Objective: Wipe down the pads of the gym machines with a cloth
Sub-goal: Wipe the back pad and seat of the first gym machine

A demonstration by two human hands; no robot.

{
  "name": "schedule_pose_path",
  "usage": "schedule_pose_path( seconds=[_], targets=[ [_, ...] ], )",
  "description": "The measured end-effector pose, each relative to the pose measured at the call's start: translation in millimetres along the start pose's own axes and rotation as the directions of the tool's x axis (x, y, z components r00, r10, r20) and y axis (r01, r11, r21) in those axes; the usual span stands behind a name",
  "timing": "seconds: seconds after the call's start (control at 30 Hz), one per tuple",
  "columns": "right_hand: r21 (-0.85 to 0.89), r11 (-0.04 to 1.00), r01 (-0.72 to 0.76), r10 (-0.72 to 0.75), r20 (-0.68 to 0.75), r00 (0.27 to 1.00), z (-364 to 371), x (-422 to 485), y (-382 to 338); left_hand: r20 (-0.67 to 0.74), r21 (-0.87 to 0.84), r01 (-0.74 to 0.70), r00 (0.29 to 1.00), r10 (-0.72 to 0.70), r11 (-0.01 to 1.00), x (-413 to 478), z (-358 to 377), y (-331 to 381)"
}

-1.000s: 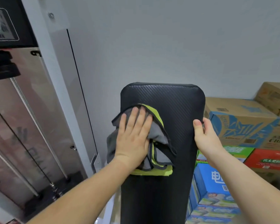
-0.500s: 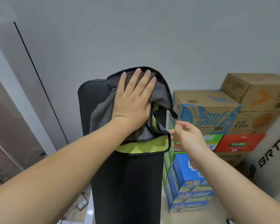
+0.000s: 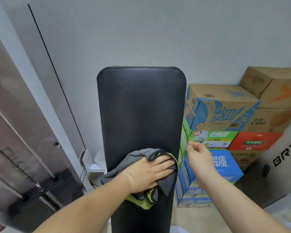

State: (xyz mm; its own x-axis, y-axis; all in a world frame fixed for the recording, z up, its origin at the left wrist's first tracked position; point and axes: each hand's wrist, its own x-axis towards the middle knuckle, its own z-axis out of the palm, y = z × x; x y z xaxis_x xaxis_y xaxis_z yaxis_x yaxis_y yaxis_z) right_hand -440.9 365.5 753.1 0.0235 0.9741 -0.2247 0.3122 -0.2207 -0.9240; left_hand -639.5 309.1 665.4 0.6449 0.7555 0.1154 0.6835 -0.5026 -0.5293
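A tall black textured back pad [image 3: 141,111] stands upright in the middle of the view. My left hand [image 3: 146,174] lies flat on a grey cloth with yellow-green trim [image 3: 138,157], pressing it against the pad's lower part, fingers pointing right. The cloth bunches above the hand and hangs below it. My right hand [image 3: 200,157] hovers just off the pad's right edge, fingers loosely apart, holding nothing and not touching the pad.
Stacked cardboard boxes [image 3: 225,106] and blue cartons [image 3: 213,179] fill the corner to the right of the pad. A cable machine frame with rods and a weight stack [image 3: 45,197] stands at the left. A plain grey wall [image 3: 141,31] is behind.
My left hand has slid the cloth from the pad's top down to its lower part. My right hand, which gripped the pad's right edge a second ago, now hangs free beside it.
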Motion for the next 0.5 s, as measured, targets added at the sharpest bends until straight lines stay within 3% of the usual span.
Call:
schedule_pose_path(
  seconds=[0.1,0.17,0.27,0.37,0.43,0.5],
  targets=[
    [-0.019,0.999,0.049,-0.048,0.029,0.998,5,-6,-11,-0.114,0.049,0.11,0.988,-0.104,0.993,-23,-18,-40],
    [-0.025,0.995,0.097,-0.096,0.052,0.994,10,-6,-22,-0.229,0.088,0.286,0.938,-0.26,0.954,-27,-46,-81],
    [-0.038,0.986,0.16,-0.156,0.09,0.984,19,-3,-35,-0.37,0.038,0.608,0.746,-0.554,0.793,-28,-83,-139],
    [-0.066,0.979,0.192,-0.185,0.098,0.978,27,-1,-40,-0.339,-0.094,0.753,0.59,-0.732,0.651,-19,-85,-137],
    [-0.092,0.975,0.203,-0.199,0.049,0.979,28,1,-39,-0.311,-0.116,0.752,0.593,-0.743,0.649,-13,-68,-103],
    [-0.094,0.973,0.21,-0.211,0.002,0.978,30,3,-38,-0.285,-0.103,0.685,0.675,-0.681,0.722,-16,-43,-63]
  ],
)
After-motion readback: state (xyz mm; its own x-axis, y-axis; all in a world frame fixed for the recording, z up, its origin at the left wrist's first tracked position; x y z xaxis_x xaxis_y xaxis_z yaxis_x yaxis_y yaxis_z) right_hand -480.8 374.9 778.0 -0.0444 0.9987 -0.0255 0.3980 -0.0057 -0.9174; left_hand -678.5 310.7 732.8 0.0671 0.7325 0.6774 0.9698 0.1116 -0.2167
